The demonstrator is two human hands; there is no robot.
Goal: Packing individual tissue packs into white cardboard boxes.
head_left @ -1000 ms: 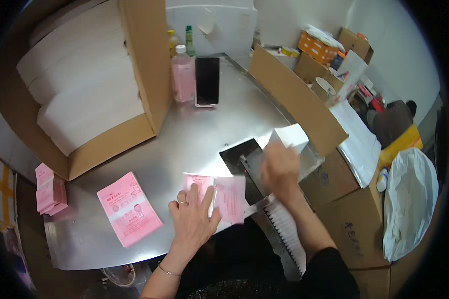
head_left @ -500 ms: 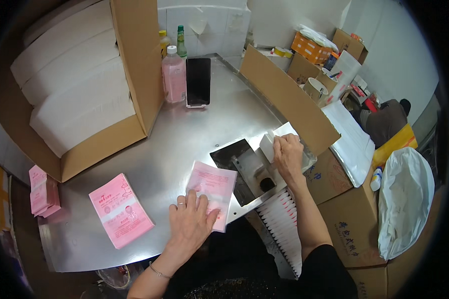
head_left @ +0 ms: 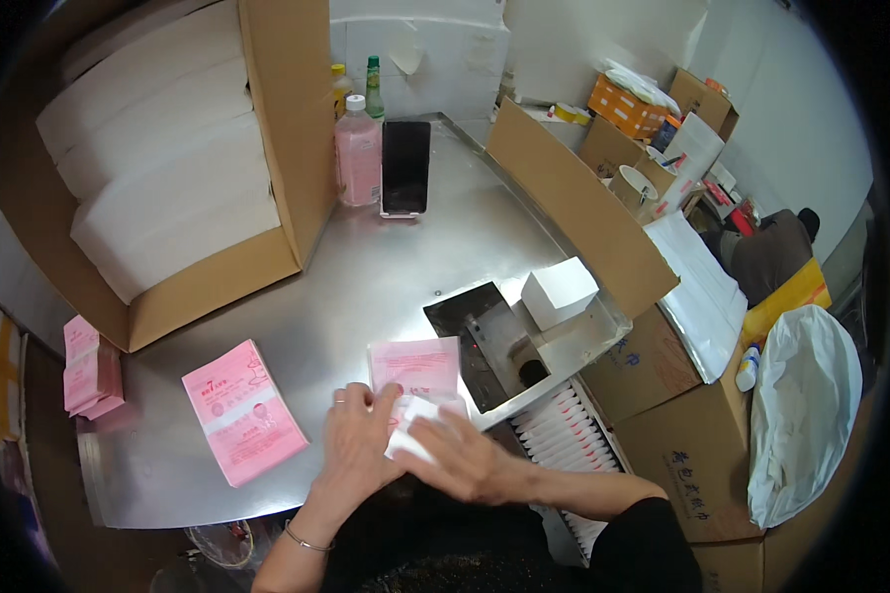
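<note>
In front of me a flat pink-and-clear printed plastic bag [head_left: 415, 364] lies on the metal table. My left hand [head_left: 358, 440] is closed at its near left edge, fingers bent and thumb side toward a white folded tissue [head_left: 412, 420]. My right hand [head_left: 465, 457], slightly blurred, has its fingers over that tissue, pressing it against the bag's near end. Fingertips and the bag's near edge are partly hidden. To the left lies a pile of the same pink bags [head_left: 245, 415] with a pale band across it. A white block-shaped stack [head_left: 560, 294] stands beside the table's rectangular opening [head_left: 485, 341].
An open carton [head_left: 218, 282] of white paper stacks stands at the left. A phone [head_left: 405, 168] and a pink bottle [head_left: 358, 153] stand at the back. Below the opening is a tray of white packs [head_left: 564, 435]. Cartons [head_left: 687, 460] and a white sack [head_left: 806, 415] fill the right.
My right hand has moved from the white stack down left to the bag, bringing the white tissue. My left hand has shifted from lying on the bag to its near edge.
</note>
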